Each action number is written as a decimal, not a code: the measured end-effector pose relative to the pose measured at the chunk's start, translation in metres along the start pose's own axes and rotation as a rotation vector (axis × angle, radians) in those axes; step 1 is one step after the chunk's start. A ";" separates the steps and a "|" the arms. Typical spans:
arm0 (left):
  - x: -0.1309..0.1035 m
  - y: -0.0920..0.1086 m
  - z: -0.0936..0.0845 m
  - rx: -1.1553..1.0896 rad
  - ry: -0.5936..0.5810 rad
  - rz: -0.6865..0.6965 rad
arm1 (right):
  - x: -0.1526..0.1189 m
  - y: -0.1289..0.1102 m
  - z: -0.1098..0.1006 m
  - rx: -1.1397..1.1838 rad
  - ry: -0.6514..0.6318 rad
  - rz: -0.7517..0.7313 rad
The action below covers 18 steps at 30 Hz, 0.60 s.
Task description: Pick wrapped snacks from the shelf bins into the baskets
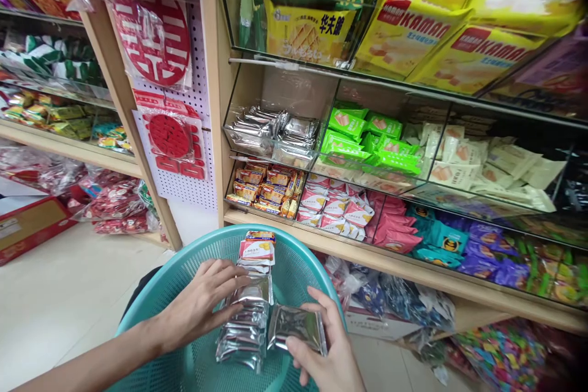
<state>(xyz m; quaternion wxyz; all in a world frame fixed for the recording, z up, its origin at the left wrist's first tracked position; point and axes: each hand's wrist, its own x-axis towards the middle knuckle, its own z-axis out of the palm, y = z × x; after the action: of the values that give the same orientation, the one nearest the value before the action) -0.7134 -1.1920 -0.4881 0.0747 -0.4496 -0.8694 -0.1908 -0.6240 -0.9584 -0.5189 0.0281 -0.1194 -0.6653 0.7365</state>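
Note:
My right hand (328, 343) grips a silver foil packet (296, 326), thumb on its near face and fingers at its right edge. Beside it, inside a teal plastic basket (316, 260), lies a row of overlapping silver foil packets (243, 334). My left hand (209, 294) rests against the upper part of this row, its fingers stretched out and the thumb apart. A white and pink packet (257, 252) lies at the far end of the row, with an orange and blue packet (261, 236) just beyond it.
Ahead, a clear shelf bin holds more silver packets (275, 128), next to green packets (372, 135). Below are bins of orange packets (264, 187) and pink-white ones (335, 205). The wooden shelf edge (367, 254) runs just behind the basket. Bagged goods (390, 300) sit underneath.

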 end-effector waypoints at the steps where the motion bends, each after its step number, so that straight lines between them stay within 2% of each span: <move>1: 0.000 0.000 0.001 0.011 -0.003 -0.001 | 0.000 -0.001 0.000 0.000 -0.005 0.001; 6: -0.004 -0.003 0.007 0.069 0.011 -0.028 | 0.002 -0.003 0.004 0.025 -0.024 -0.002; 18: -0.003 -0.008 0.006 0.076 0.040 -0.087 | 0.003 -0.004 0.011 0.042 -0.046 -0.001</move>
<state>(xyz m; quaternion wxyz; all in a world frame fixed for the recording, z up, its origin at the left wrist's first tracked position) -0.7179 -1.1964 -0.4971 0.1007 -0.4044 -0.8930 -0.1698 -0.6295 -0.9683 -0.5146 0.0156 -0.1013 -0.6502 0.7528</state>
